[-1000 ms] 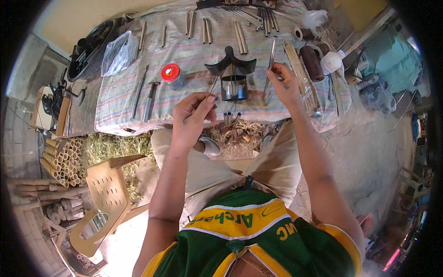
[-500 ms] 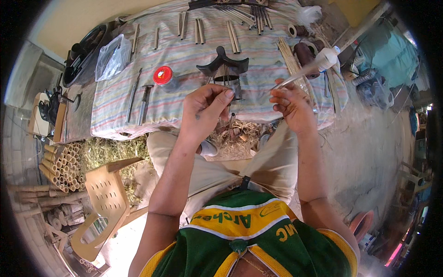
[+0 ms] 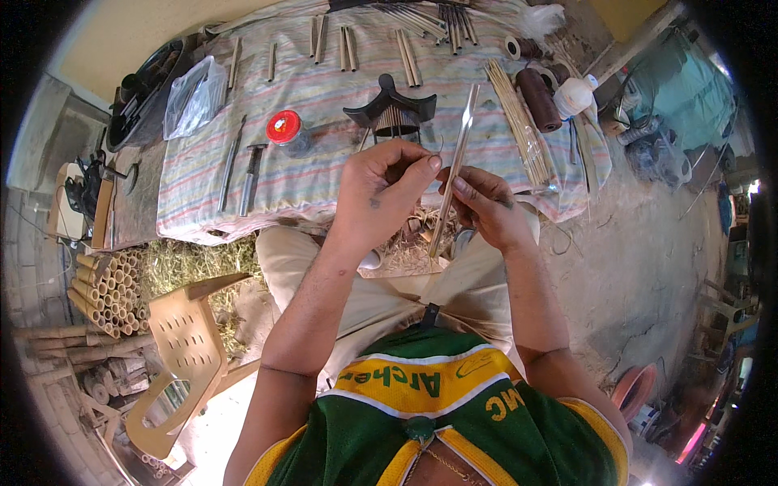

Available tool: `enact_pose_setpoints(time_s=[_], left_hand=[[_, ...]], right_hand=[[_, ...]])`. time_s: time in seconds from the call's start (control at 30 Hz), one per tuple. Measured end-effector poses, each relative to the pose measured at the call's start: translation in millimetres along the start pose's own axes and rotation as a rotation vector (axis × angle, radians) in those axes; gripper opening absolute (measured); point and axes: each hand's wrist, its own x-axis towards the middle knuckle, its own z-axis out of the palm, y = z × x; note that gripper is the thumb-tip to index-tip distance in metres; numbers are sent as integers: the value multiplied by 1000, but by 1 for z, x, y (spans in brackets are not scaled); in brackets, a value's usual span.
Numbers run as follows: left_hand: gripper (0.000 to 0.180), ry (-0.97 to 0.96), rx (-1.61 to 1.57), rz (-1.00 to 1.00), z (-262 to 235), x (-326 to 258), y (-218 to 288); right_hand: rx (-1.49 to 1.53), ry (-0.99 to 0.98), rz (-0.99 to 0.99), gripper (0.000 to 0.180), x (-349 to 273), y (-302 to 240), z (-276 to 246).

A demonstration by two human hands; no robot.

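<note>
My right hand (image 3: 485, 202) is closed around a long, narrow, knife-like tool (image 3: 465, 130) with a shiny upper end, held nearly upright over the table's front edge. Close beside it, my left hand (image 3: 385, 182) is closed in a pinch, thumb against forefinger. A thin curved strip (image 3: 441, 146) shows at those fingertips; the rest of it is hidden. Just beyond my hands, a dark three-armed piece (image 3: 389, 105) with a ribbed, cylindrical middle rests on the striped cloth (image 3: 324, 174).
Left on the table are a red-lidded jar (image 3: 285, 128), a hammer (image 3: 252, 178), a slim rod-like tool (image 3: 232, 166) and a plastic bag (image 3: 196, 97). Bamboo sticks (image 3: 519, 121), a brown spool (image 3: 537, 101) and a white bottle (image 3: 574, 97) lie right. A chair (image 3: 190, 348) stands at my left.
My right hand has moved left toward the left hand, and the tool has swung from slanting right to nearly upright. My left hand has shifted slightly right and up.
</note>
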Motion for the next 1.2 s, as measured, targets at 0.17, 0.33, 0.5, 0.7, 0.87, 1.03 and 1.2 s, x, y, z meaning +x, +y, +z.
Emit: enact_pose_setpoints(time_s=[0.17,0.33,0.5,0.7,0.87,1.03,1.2], left_hand=[[16,-34,-45,-57,1,-11,2],[16,-2,-115,-25,-3,-18,0],[15,175,-133,112,-29,-24,4],[18,237,-82,18,-32,-40,0],[19,156,-75,-46,-16,-43,-7],[17,99,-73,-39,-6,-36,-12],[18,74,25,22,-1,-32,-15]], right_hand=[[65,307,-130,37,1,-8,5],[342,384,-86,42,-8,-29,-3],[72,374,-110,28,-21,-26,-16],[-73,288,16,28,-22,7,-2],[-41,150,65,29,-21,19,19],[33,84,58,28,-21,19,27],[-80,99,-1,23,-21,20,32]])
